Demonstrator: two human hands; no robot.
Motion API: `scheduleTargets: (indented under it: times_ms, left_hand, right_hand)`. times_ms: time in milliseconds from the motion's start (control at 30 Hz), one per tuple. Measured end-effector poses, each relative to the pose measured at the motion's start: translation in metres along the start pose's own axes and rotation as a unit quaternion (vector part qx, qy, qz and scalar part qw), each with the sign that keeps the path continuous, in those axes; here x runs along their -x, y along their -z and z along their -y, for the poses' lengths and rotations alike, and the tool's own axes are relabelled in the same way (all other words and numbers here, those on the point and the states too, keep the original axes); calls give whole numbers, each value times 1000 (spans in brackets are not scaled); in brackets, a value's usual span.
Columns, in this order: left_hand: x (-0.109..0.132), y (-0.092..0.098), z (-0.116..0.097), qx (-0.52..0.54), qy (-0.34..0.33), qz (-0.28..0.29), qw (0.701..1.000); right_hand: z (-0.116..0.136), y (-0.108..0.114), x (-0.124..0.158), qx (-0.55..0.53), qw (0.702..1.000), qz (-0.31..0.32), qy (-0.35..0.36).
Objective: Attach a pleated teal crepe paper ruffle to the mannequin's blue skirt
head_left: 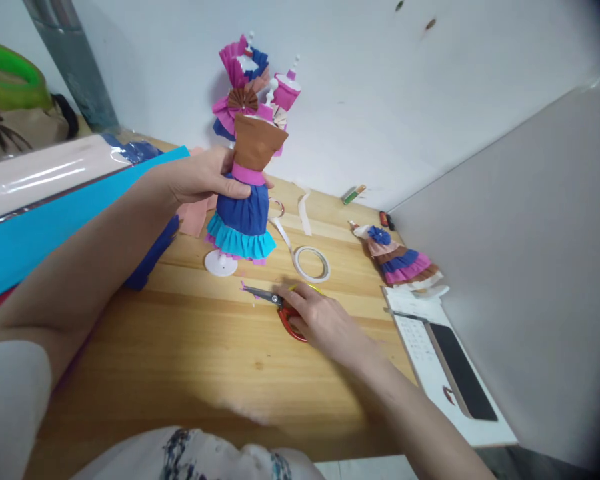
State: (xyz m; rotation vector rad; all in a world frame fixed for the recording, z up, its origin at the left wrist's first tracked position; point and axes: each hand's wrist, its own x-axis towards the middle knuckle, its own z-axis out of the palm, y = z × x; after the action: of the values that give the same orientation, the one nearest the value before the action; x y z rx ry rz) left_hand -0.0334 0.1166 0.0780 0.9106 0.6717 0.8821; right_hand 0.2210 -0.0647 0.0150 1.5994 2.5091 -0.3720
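Note:
My left hand [213,177] is wrapped round the waist of a small mannequin in a paper dress [245,207], with a brown top, pink waistband, blue skirt and turquoise ruffle. The mannequin is slightly tilted, and its white round base [221,263] shows below the skirt. On the wooden table, my right hand [320,317] has its fingers on the handles of red-handled scissors [290,319]. Their dark blades point left, towards small pink scraps. A roll of white tape [312,264] lies just beyond the scissors.
More decorated mannequins [243,73] stand behind, by the wall. Turquoise paper [80,213] and wrapped pale paper [55,177] lie at left, near a grey bottle [75,67]. Another small dress [400,260] lies at right, above a white board [415,340] bearing a phone [463,370].

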Motion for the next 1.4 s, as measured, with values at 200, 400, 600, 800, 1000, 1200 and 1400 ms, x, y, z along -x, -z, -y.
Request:
scheduleTargets:
  times_ms: [200,400,600,800,1000,1200,1400]
  left_hand:
    - [-1,1,2,7,4,-10,1000]
    - [1,0,2,-20,-15,-9,1000]
    - [0,8,-1,-145,-54,121,981]
    - [9,18,3,-114,-148,135,973]
    - [6,15,14,10,-126,46,991]
    - [-7,-5,21,145,-90,-50,984]
    - [-9,-24,22,208,-87,-82,971]
  right_hand:
    - [-19,8,7,-127,990,-6,66]
    - [-17,11,-2,-60,996,26,59]
    - [-1,17,-4,1,999,34,33]
    - [1,12,-7,0,999,22,26]
    - [-10,4,-1,-66,996,17,51]
    - [-27,1,6,-244,964,-48,94]
    - [-40,-7,-2,-603,788,-78,98]
